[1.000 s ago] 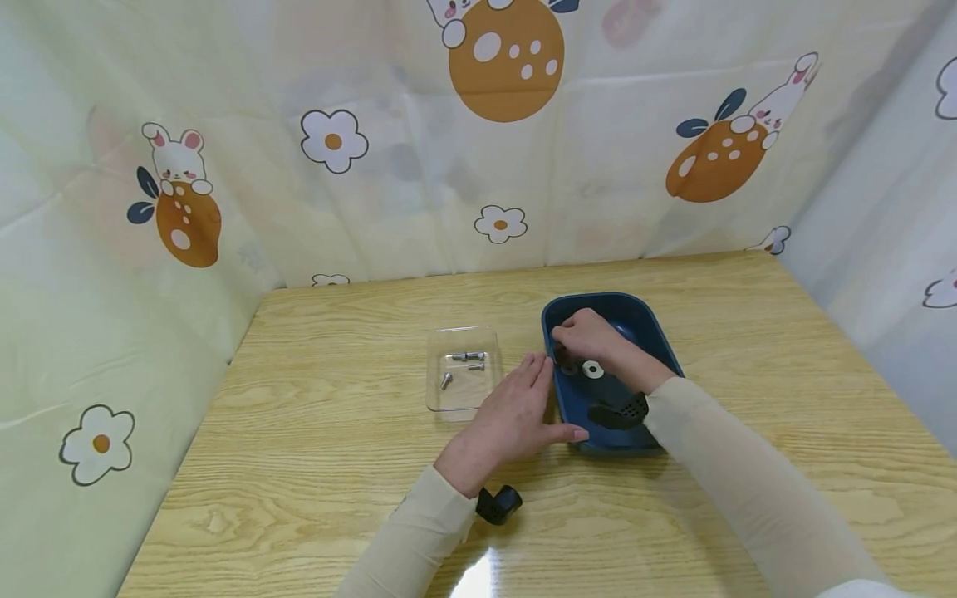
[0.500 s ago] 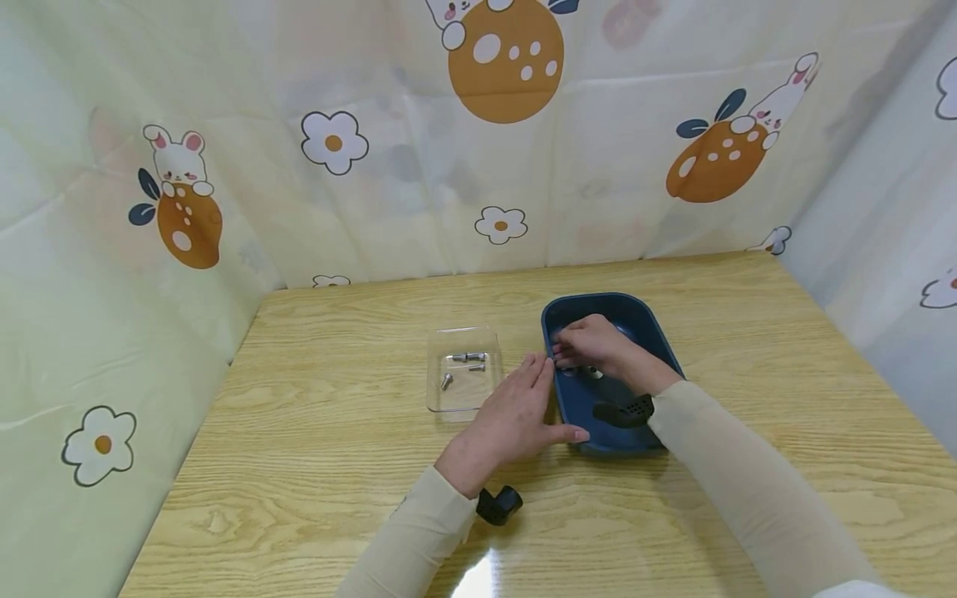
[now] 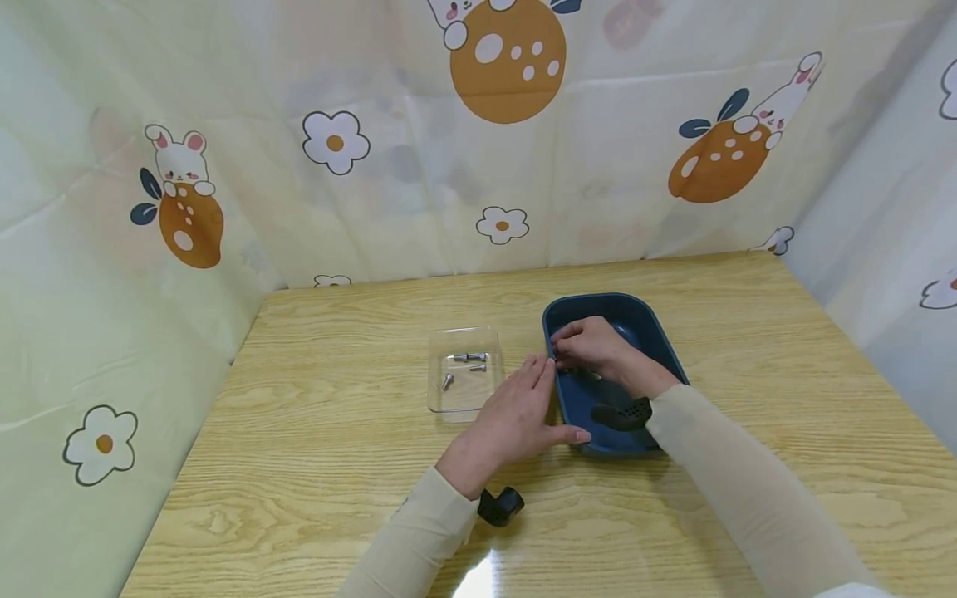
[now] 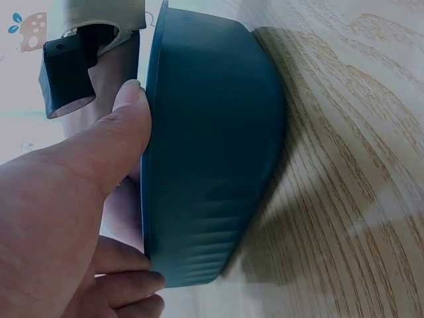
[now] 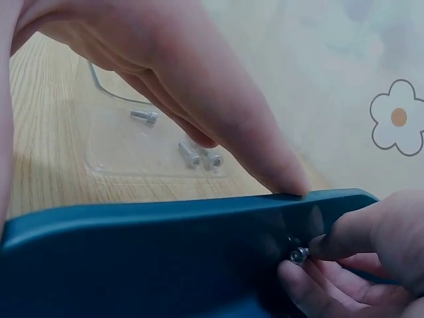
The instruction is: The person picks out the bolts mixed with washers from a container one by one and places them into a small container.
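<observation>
In the head view my left hand (image 3: 516, 415) spans the near left corner of a dark blue plastic bin (image 3: 579, 407). Its thumb lies over the near rim and its straight fingers touch the left rim; in the left wrist view the thumb tip presses the rim. Inside the bin, close to the left wall, is my right hand (image 3: 598, 345). The right wrist view shows its thumb and finger pinching a small silver socket-head screw (image 5: 299, 255) beside the wall. A pale round piece (image 3: 596, 376) on the bin floor is mostly hidden under the right hand.
A shallow clear plastic tray (image 3: 463, 390) stands left of the bin, with several silver screws (image 3: 477, 357) in it. Both wrists wear black cameras; the left one (image 3: 503, 507) hangs over the wooden table (image 3: 314, 465). A patterned curtain (image 3: 419, 166) encloses the back and sides.
My right hand has shifted slightly toward me along the bin's left wall, covering most of the pale ring-shaped piece seen earlier. The left hand, bin and tray have stayed put.
</observation>
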Demonstrator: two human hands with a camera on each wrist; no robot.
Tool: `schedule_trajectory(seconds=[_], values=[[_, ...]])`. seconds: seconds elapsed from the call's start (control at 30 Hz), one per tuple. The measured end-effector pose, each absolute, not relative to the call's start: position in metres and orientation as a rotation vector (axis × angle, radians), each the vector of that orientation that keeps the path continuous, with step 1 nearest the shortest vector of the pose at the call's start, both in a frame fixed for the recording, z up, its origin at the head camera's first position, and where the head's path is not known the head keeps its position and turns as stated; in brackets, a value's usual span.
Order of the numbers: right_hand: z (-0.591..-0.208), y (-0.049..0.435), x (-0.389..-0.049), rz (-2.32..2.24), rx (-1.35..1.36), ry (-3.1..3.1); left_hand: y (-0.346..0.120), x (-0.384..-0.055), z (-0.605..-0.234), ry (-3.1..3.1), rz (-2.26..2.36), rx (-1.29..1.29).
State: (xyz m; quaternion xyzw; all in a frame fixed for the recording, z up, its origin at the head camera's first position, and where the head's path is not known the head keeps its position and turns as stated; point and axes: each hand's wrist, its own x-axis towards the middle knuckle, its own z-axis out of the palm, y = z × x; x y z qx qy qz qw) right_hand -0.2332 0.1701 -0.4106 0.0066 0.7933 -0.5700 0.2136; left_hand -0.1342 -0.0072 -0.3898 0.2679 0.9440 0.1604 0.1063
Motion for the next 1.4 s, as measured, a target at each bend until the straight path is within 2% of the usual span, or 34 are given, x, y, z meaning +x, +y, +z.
schedule_trajectory(seconds=[0.37, 0.9, 1.4], values=[[-0.407, 0.174, -0.232, -1.651, 0.064, 2.103, -0.007, -0.134, -0.39, 2.795, 0.453, 0.8], [-0.389, 0.177, -0.232, -1.77, -0.013, 2.073, -0.007, -0.134, -0.386, 2.844, 0.352, 0.816], [-0.374, 0.155, -0.228, -1.763, -0.084, 2.078, -0.037, -0.141, -0.381, 2.93, 0.343, 0.734]])
